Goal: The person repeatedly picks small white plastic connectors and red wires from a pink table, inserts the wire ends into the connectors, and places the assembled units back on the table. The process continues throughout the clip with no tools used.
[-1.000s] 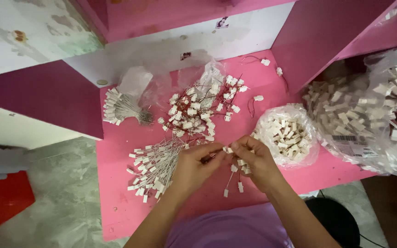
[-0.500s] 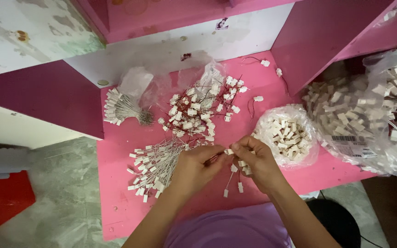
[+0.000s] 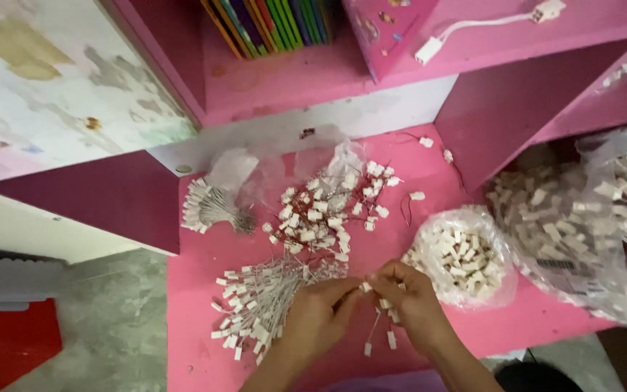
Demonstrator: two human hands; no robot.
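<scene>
Head view shows the left hand (image 3: 313, 319) and right hand (image 3: 411, 305) meeting over the pink bench (image 3: 197, 290), fingertips pinching a small white connector (image 3: 366, 287). Loose wired connectors (image 3: 259, 305) lie fanned just left; a clear bag (image 3: 466, 258) sits right.

Pink desk (image 3: 205, 268), white connectors (image 3: 313, 218) w/ red wires, clear bag (image 3: 466, 258) of white plugs, multicolour books (image 3: 277, 22).

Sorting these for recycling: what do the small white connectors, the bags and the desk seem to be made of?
Connectors: likely moulded plastic, matt white blocks on thin wire leads.
Bags: thin clear plastic film, crinkled and glossy, contents showing through.
Desk: probably painted or laminated board, flat smooth pink surface; core not visible.
</scene>
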